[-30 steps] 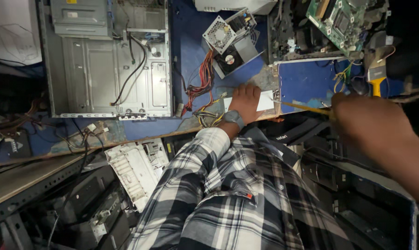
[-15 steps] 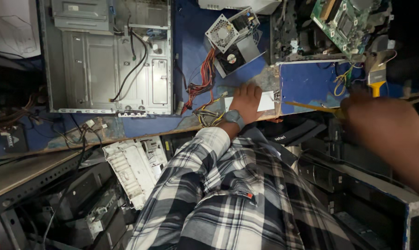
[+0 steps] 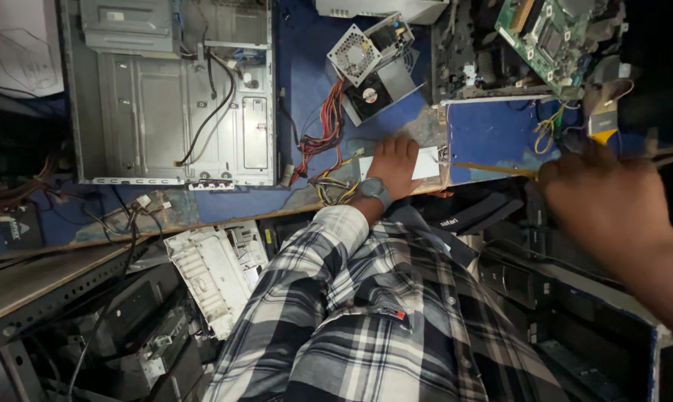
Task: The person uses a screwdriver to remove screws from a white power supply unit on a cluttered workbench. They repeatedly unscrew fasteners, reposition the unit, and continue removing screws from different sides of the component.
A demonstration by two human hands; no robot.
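Note:
My left hand (image 3: 393, 165), a grey watch on its wrist and a plaid sleeve behind it, lies flat on a white card (image 3: 427, 162) at the front edge of the blue table (image 3: 493, 134). My right hand (image 3: 603, 199) is blurred at the right, just off the table edge. It is closed around a thin yellowish rod (image 3: 493, 169) whose shaft points left along the edge. A bundle of red, yellow and black wires (image 3: 323, 152) runs from a grey power supply with a fan (image 3: 370, 63) down to beside my left hand.
An open grey computer case (image 3: 173, 97) lies on the table at the left. A green circuit board (image 3: 549, 37) sits at the top right, with a yellow-and-black tool (image 3: 603, 123) below it. A white plastic panel (image 3: 210, 272) and dark metal chassis parts (image 3: 113, 327) are stacked below the table.
My left hand stays on the white card. My right hand has drifted slightly right and down with the rod. The view has shifted a little.

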